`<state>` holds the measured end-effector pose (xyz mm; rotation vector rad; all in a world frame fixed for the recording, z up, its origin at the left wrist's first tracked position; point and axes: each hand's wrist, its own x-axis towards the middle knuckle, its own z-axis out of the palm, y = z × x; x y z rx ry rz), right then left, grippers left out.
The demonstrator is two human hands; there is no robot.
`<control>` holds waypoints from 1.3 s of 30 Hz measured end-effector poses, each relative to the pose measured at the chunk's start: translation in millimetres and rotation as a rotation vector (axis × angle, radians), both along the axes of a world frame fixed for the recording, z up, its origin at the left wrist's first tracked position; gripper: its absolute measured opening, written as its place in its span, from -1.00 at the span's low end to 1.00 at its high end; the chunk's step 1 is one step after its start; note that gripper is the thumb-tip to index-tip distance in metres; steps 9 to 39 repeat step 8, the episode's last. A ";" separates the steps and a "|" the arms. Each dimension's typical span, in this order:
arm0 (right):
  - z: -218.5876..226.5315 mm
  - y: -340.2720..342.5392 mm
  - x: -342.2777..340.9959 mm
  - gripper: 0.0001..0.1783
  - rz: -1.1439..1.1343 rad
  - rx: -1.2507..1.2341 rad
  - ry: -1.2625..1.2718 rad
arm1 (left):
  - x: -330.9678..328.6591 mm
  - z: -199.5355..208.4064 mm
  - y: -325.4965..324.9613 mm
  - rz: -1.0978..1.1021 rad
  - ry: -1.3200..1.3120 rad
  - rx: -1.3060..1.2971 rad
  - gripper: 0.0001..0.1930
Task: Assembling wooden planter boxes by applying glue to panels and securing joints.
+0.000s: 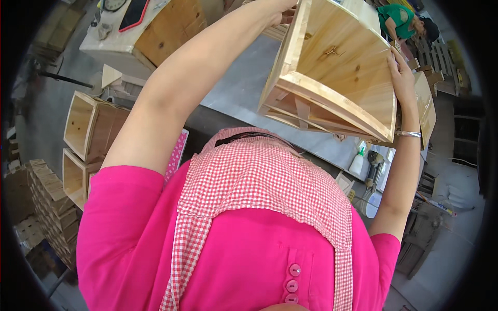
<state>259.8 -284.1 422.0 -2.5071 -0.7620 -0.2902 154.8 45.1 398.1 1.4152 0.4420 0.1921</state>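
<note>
A pale wooden box with an open side facing me is tilted over the grey work table. My right hand grips its right edge, fingers over the rim and a bracelet on the wrist. At the far left side of the box is my left hand, its fingers bent against the wood and partly cut off by the upper picture edge. Below the box's near edge, wooden framing with a slanted piece shows; I cannot tell whether it belongs to the same box.
Right of the box, a white bottle with a green nozzle stands near a dark power tool. Wooden boxes are stacked at left, beside piled wood pieces. A red-edged phone lies on a stand. A person in green works beyond.
</note>
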 end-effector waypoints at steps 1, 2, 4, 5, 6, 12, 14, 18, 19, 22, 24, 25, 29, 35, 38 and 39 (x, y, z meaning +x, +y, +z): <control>1.2 -6.3 1.6 -0.46 0.005 -0.014 -0.002 | -10.2 3.8 -3.7 0.073 0.004 0.143 -0.68; 2.3 -14.9 1.0 -0.42 -0.036 -0.100 -0.046 | -18.4 2.3 16.8 -0.168 0.031 -0.183 -0.61; 4.8 -1.5 -12.4 -0.39 -0.023 -0.192 -0.078 | -45.0 0.3 30.2 -0.307 0.016 -0.179 -0.56; 11.7 4.3 -27.7 -0.38 -0.031 -0.182 0.075 | -55.1 -1.8 36.9 -0.270 0.024 -0.194 -0.56; 25.4 -2.8 -52.7 -0.37 -0.089 -0.187 0.217 | -59.8 2.5 31.1 -0.360 0.033 -0.204 -0.55; 15.6 -25.2 -62.2 -0.41 -0.012 -0.056 0.361 | -77.4 3.4 36.4 -0.399 0.058 -0.217 -0.54; 15.6 -25.2 -62.2 -0.41 -0.012 -0.056 0.361 | -77.4 3.4 36.4 -0.399 0.058 -0.217 -0.54; 15.6 -25.2 -62.2 -0.41 -0.012 -0.056 0.361 | -77.4 3.4 36.4 -0.399 0.058 -0.217 -0.54; 15.6 -25.2 -62.2 -0.41 -0.012 -0.056 0.361 | -77.4 3.4 36.4 -0.399 0.058 -0.217 -0.54; 15.6 -25.2 -62.2 -0.41 -0.012 -0.056 0.361 | -77.4 3.4 36.4 -0.399 0.058 -0.217 -0.54; 15.6 -25.2 -62.2 -0.41 -0.012 -0.056 0.361 | -77.4 3.4 36.4 -0.399 0.058 -0.217 -0.54; 15.6 -25.2 -62.2 -0.41 -0.012 -0.056 0.361 | -77.4 3.4 36.4 -0.399 0.058 -0.217 -0.54; 15.6 -25.2 -62.2 -0.41 -0.012 -0.056 0.361 | -77.4 3.4 36.4 -0.399 0.058 -0.217 -0.54; 15.6 -25.2 -62.2 -0.41 -0.012 -0.056 0.361 | -77.4 3.4 36.4 -0.399 0.058 -0.217 -0.54; 15.6 -25.2 -62.2 -0.41 -0.012 -0.056 0.361 | -77.4 3.4 36.4 -0.399 0.058 -0.217 -0.54; 15.6 -25.2 -62.2 -0.41 -0.012 -0.056 0.361 | -77.4 3.4 36.4 -0.399 0.058 -0.217 -0.54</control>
